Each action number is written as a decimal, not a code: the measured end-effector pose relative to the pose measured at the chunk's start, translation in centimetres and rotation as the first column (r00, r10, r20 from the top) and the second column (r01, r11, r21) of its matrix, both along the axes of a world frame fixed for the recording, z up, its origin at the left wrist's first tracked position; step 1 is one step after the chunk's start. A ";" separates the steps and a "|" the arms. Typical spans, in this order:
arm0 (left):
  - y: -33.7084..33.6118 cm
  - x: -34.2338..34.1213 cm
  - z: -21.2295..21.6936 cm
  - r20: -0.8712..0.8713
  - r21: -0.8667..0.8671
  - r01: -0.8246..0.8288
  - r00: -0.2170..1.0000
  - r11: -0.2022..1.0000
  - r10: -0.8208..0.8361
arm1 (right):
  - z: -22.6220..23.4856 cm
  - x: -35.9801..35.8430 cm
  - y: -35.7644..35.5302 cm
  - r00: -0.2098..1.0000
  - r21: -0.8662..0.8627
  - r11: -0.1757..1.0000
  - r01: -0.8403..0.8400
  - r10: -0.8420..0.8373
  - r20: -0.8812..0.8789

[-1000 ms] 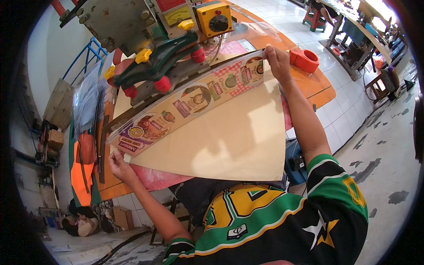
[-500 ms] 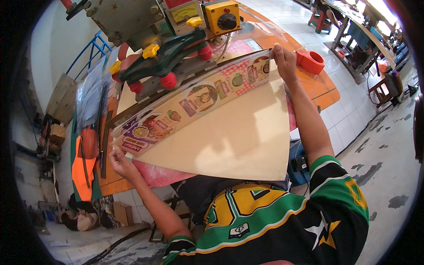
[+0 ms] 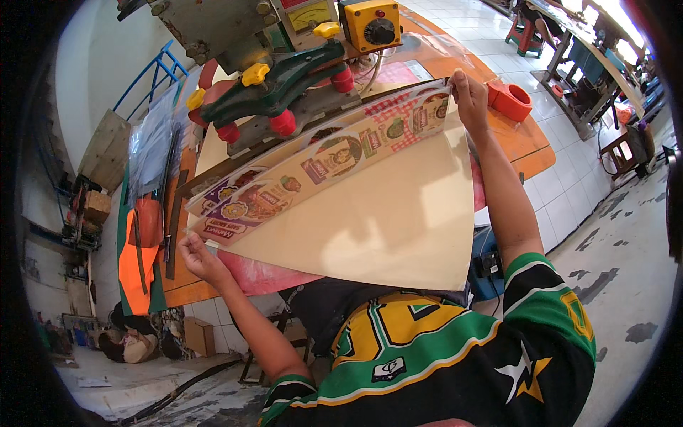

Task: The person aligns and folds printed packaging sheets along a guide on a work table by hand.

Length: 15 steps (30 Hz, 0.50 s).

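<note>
Pinched at both ends, a long clear plastic strip printed with food pictures point(image 3: 331, 162) stands tilted beneath the press. My left hand point(image 3: 203, 256) is closed on its lower left corner. At the far right end, my right hand point(image 3: 469, 99) grips the upper corner between thumb and fingers. Behind the front layer shows a second printed layer, with a gap between them. A large cream sheet point(image 3: 377, 228) spreads from the strip toward my body. Just beyond the strip is the press head point(image 3: 277, 92), dark green with red posts and yellow knobs.
A yellow control box point(image 3: 371, 27) with a black dial stands behind the press. A red tape dispenser point(image 3: 509, 99) sits on the orange table point(image 3: 533, 146) beside my right hand. Plastic sheets point(image 3: 153, 156) and an orange piece point(image 3: 135, 274) lie at the left.
The printed front layer has tipped toward me and apart from the layer behind, so more of the back print shows. Both hands keep their corners; the whole view has shifted slightly.
</note>
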<state>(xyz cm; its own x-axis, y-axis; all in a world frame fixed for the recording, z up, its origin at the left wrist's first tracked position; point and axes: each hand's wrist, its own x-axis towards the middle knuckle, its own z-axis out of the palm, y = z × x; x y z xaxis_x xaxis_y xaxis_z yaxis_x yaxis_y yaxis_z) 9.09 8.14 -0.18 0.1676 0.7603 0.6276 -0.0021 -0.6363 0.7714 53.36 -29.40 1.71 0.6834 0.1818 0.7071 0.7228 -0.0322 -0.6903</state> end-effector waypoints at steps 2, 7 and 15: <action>-0.1 0.2 0.1 0.008 0.006 -0.006 1.000 1.000 0.006 | -0.2 0.3 -0.1 1.000 -0.008 1.000 0.003 -0.003 -0.016; 0.1 0.3 0.0 0.006 0.017 -0.023 1.000 1.000 0.023 | -0.7 0.9 -0.2 0.999 -0.038 0.998 0.044 -0.045 -0.027; -0.1 0.3 0.0 -0.033 0.053 0.045 0.999 0.998 -0.043 | -1.1 1.0 -0.3 0.997 0.023 0.997 -0.074 0.074 -0.029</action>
